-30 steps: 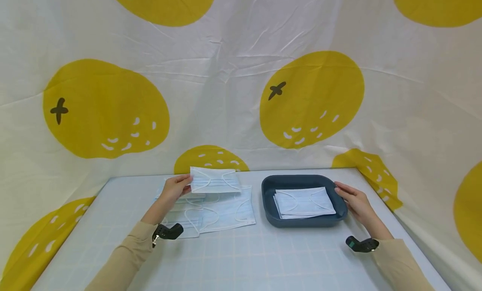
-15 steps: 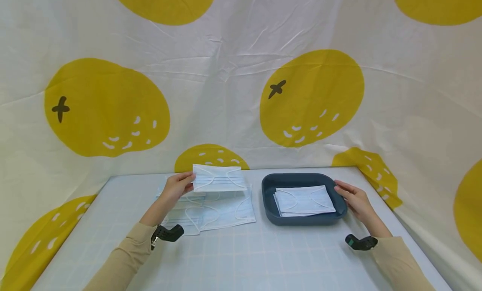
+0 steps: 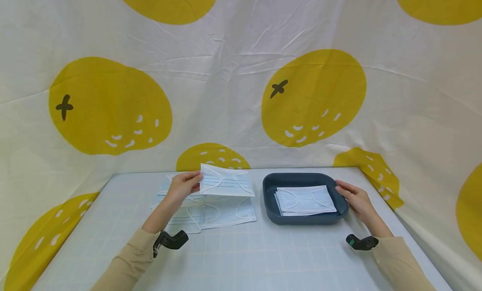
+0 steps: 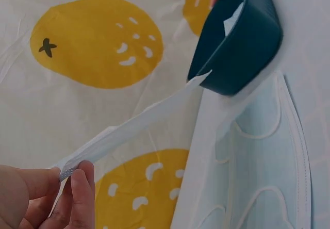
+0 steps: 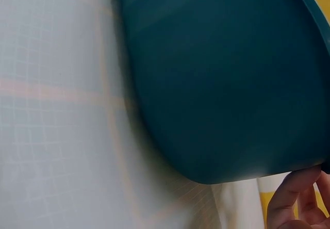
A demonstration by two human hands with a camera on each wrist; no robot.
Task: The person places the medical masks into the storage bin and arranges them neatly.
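Observation:
My left hand (image 3: 184, 186) pinches a pale blue face mask (image 3: 227, 180) by its left end. That mask hangs in the air, its ear loops facing me; edge-on in the left wrist view, it slants away from the fingertips (image 4: 86, 173). Below it several more masks (image 3: 235, 211) lie overlapping on the table, partly hidden by the hand and the raised mask. To the right stands a dark blue plastic basin (image 3: 306, 220) with a small stack of masks (image 3: 306, 200) inside. My right hand (image 3: 355, 199) grips the basin's right rim, thumb below the fingers.
The table (image 3: 241, 257) has a pale checked cover. Behind it hangs a white curtain (image 3: 222, 94) printed with yellow fruit, close to the table's back edge. A black camera is strapped to each wrist.
My left hand has moved slightly right with the pinched mask, which now tilts down a little at its right end. My right hand stays at the basin's rim.

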